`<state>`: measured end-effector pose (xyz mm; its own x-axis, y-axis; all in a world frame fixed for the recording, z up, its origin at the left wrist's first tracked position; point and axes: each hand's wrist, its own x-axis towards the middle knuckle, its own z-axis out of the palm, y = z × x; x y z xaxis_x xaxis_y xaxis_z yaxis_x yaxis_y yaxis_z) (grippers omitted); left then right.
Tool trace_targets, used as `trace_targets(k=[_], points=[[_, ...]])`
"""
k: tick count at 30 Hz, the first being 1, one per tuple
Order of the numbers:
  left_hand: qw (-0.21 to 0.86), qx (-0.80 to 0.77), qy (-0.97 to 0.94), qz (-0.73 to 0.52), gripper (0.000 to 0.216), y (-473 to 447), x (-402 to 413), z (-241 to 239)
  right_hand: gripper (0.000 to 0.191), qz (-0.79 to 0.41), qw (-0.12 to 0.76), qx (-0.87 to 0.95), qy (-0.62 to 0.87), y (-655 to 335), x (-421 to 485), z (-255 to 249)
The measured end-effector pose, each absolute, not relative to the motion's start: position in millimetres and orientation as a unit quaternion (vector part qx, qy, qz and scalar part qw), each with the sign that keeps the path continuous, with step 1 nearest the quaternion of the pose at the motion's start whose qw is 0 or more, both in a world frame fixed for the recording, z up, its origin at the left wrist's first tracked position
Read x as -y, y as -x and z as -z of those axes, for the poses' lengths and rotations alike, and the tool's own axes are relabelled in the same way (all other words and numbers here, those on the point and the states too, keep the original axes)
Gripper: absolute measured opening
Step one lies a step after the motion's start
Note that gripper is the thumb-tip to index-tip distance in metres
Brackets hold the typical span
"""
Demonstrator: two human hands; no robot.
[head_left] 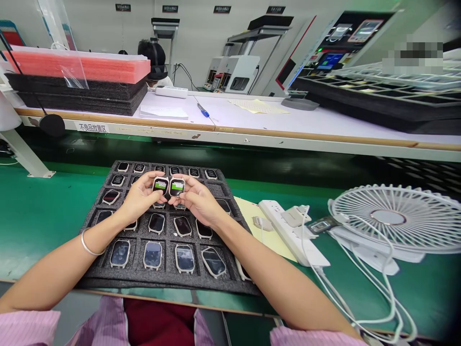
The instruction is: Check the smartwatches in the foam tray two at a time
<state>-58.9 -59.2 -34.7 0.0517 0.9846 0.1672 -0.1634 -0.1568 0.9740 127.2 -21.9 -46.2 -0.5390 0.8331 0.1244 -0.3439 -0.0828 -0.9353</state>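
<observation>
the green-topped work surface (39,226) runs across the view, and a black foam tray (169,284) lies on it below both hands, its near edge just short of the surface's front edge. rows of smartwatches (153,254) sit in the tray's cells, screens up, with their long axes pointing roughly away from the person.

above the middle of the tray, the left hand (141,196) and right hand (199,201) come together. each grip is narrow, pinching one watch by its sides: the left watch (160,185) and the right watch (176,187) are held side by side, just about touching. their long axes stand close to upright in the view, and their screens face up toward the camera, each showing a green patch.

open green surface lies left of the tray. right of the grip are a sheet of yellow paper (252,216), a white power strip (288,230) and a white desk fan (391,218). a metal bangle (89,243) circles the left wrist.
</observation>
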Motion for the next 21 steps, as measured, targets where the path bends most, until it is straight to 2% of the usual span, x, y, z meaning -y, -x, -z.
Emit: trace_targets(k=[12, 18, 21], points=[[0.484, -0.406, -0.536, -0.559, 0.045, 61.0, 58.4, 37.4, 0.044, -0.7, 0.409, 0.537, 0.235, -127.2, 22.8, 45.6], [0.499, -0.397, -0.54, -0.55, 0.05, 61.9, 60.7, 34.9, 0.052, -0.698, 0.416, 0.539, 0.222, -129.1, 22.5, 45.3], [0.504, -0.401, -0.534, -0.548, 0.048, 62.1, 61.2, 34.2, 0.051, -0.702, 0.411, 0.536, 0.226, -129.5, 23.0, 45.2]])
